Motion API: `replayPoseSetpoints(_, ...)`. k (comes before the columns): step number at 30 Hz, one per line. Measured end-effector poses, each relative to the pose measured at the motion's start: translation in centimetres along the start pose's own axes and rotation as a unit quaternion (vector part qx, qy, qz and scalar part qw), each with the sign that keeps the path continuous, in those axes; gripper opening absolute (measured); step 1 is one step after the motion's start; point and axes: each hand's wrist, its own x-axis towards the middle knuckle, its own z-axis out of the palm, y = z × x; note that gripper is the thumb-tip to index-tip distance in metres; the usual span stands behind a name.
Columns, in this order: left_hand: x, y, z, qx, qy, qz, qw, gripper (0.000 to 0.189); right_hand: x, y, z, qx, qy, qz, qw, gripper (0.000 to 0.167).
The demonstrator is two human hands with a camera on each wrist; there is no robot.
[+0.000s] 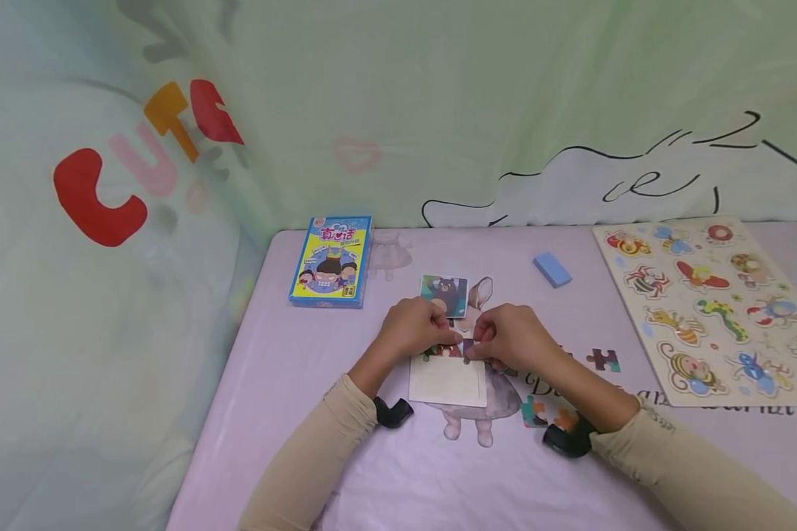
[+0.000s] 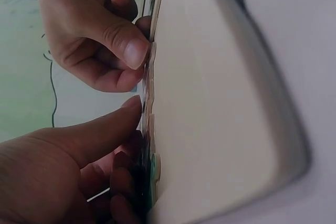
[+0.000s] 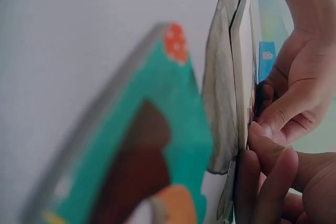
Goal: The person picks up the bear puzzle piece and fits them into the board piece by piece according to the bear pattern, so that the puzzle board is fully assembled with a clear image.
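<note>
A small cream puzzle board (image 1: pixel 448 383) lies in front of me, its lower part bare, with a row of colourful pieces across its middle. My left hand (image 1: pixel 412 327) pinches at a puzzle piece (image 1: pixel 446 351) in that row, fingers curled; its fingertips are partly hidden. From the other side my right hand (image 1: pixel 514 338) pinches a dark piece (image 1: pixel 468 348) at the row's right end. Both thumbs nearly meet over the board in the right wrist view. A picture card (image 1: pixel 443 293) with a brown bear lies just beyond the hands.
Loose jigsaw pieces (image 1: pixel 601 360) lie to the right, with a teal and orange piece (image 1: pixel 534 412) near my right forearm. A blue and yellow box (image 1: pixel 332 262) stands back left. Farther right are a blue block (image 1: pixel 552 269) and a wooden insect board (image 1: pixel 711 310).
</note>
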Motion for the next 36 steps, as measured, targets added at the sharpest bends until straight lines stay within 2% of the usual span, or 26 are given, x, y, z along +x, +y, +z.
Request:
replayPoseSetpoints(8,-0.11,0.12,0.24,0.005,0.016,-0.004,0.9999,0.032,-0.05,-0.1,0.06,-0.003,0.006,-0.002,1.0,0.02)
replayPoseSetpoints(16,-0.3,0.44,0.14,0.006,0.019,-0.017,0.9997,0.031,-0.1,-0.21,-0.02,0.003,0.005,-0.009,0.9999,0.021)
replayPoseSetpoints(25,-0.55,0.48,-0.17,-0.027,-0.018,-0.017,0.9993,0.029,0.11,-0.25,-0.28,0.007,-0.006,-0.015,0.9998,0.019)
replayPoseSetpoints(30,-0.63,0.56,-0.08,-0.021,-0.018,-0.012,0.9995,0.029,0.23,-0.21,-0.47,0.006,-0.019,-0.006,0.9998,0.018)
replayPoseSetpoints(36,-0.79,0.5,-0.53,-0.05,-0.028,-0.014,0.9983,0.024,0.39,-0.22,-0.47,-0.004,-0.016,-0.014,0.9998,0.018)
